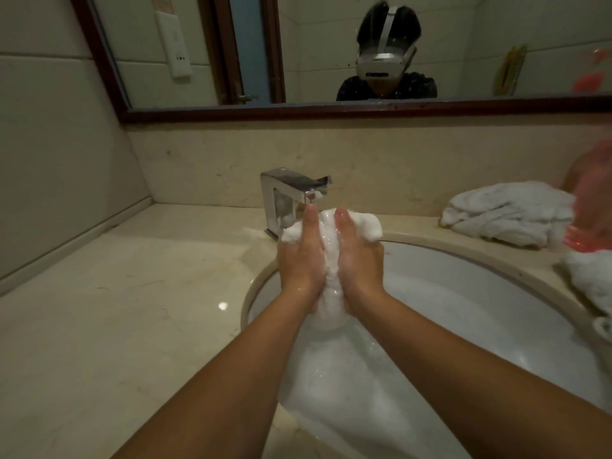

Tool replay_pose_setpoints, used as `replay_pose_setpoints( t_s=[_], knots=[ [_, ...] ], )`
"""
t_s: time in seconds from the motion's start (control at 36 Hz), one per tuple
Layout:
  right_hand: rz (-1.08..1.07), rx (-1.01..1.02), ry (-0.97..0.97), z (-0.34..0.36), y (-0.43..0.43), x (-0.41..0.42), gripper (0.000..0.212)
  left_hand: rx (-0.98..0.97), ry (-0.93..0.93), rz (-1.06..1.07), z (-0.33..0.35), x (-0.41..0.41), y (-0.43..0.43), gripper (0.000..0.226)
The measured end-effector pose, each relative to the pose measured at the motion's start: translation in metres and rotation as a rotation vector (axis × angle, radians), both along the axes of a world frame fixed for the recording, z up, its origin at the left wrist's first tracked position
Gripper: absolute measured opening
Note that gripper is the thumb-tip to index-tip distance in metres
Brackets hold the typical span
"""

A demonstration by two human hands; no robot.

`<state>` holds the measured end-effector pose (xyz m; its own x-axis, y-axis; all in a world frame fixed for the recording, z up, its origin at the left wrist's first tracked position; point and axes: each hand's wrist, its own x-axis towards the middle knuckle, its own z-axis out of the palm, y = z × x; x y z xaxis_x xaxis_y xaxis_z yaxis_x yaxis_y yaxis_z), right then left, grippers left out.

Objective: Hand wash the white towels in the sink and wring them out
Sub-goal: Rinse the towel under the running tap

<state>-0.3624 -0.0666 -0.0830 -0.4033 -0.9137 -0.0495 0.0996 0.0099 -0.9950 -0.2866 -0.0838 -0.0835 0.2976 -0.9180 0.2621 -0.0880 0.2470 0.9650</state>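
One white towel is held bunched between both hands above the far part of the sink, directly under the spout of the tap. The left hand and the right hand are each closed round the wet bundle, with thumbs laid along its top and fingers wrapped behind. The grip is judged to serve rubbing or squeezing. The cloth is kept over the basin so that suds and water fall back into it and not onto the desk. The towel's lower end hangs toward the foamy water below. Whether the tap is running cannot be told.

Two further white towels are noted on the desk. One heap lies near the far right corner. A second towel lies at the right edge, partly over the sink's rim. A blurred pink object, perhaps a bottle, stands between them. A mirror is mounted above the far edge. The spout sits close above the thumbs and is judged the only obstruction to lifting the bundle.
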Motion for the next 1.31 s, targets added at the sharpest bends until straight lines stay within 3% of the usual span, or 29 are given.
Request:
replay_pose_setpoints(
  t_s=[0.14,0.25,0.33,0.42,0.47,0.53,0.58,0.67,0.75,0.83,0.94,1.0,1.06,1.22,1.31],
  knots=[
    [-0.052,-0.005,0.099,0.004,0.002,-0.003,0.059,0.006,-0.06,0.056,0.002,-0.002,0.002,0.053],
    [-0.06,0.0,0.197,0.005,0.001,-0.007,0.042,0.033,-0.084,0.066,0.003,-0.001,0.003,0.054],
    [-0.018,0.064,0.174,0.004,0.0,-0.006,0.062,0.048,-0.121,0.08,0.001,0.0,0.001,0.057],
    [0.08,0.043,0.155,0.003,-0.004,-0.002,0.059,0.042,-0.139,0.123,0.005,0.002,0.001,0.057],
    [0.107,0.139,0.064,0.005,-0.006,0.002,0.078,-0.048,-0.166,0.152,0.008,0.003,0.005,0.049],
    [0.083,0.331,-0.096,0.003,-0.009,-0.001,0.12,-0.147,-0.176,0.135,0.006,0.005,0.009,0.038],
    [0.202,0.383,-0.251,0.0,-0.006,-0.01,0.13,-0.213,-0.208,0.088,0.0,0.009,0.01,0.033],
    [0.57,0.312,-0.541,-0.007,-0.001,-0.024,0.12,-0.257,-0.219,-0.004,-0.007,0.014,0.007,0.068],
    [0.565,0.248,-0.555,-0.013,0.002,-0.026,0.099,-0.253,-0.197,-0.075,-0.004,0.016,0.011,0.11],
    [0.372,0.171,-0.497,-0.016,-0.001,-0.028,0.07,-0.177,-0.133,-0.139,0.0,0.017,0.015,0.094],
    [0.278,0.055,-0.521,-0.014,-0.007,-0.033,0.071,-0.078,-0.088,0.007,0.006,0.012,0.014,0.067],
    [0.271,-0.003,-0.57,-0.014,-0.01,-0.034,0.055,0.002,-0.126,0.081,0.006,0.014,0.012,0.057],
    [0.28,-0.043,-0.631,-0.011,-0.009,-0.036,0.034,0.101,-0.144,0.097,0.006,0.017,0.01,0.059],
    [0.341,-0.116,-0.722,-0.011,-0.015,-0.045,0.039,0.285,0.017,-0.048,0.007,0.014,0.007,0.083],
    [0.395,-0.156,-0.709,-0.008,-0.016,-0.045,0.034,0.27,0.101,-0.112,0.009,0.012,0.01,0.065]
  ],
)
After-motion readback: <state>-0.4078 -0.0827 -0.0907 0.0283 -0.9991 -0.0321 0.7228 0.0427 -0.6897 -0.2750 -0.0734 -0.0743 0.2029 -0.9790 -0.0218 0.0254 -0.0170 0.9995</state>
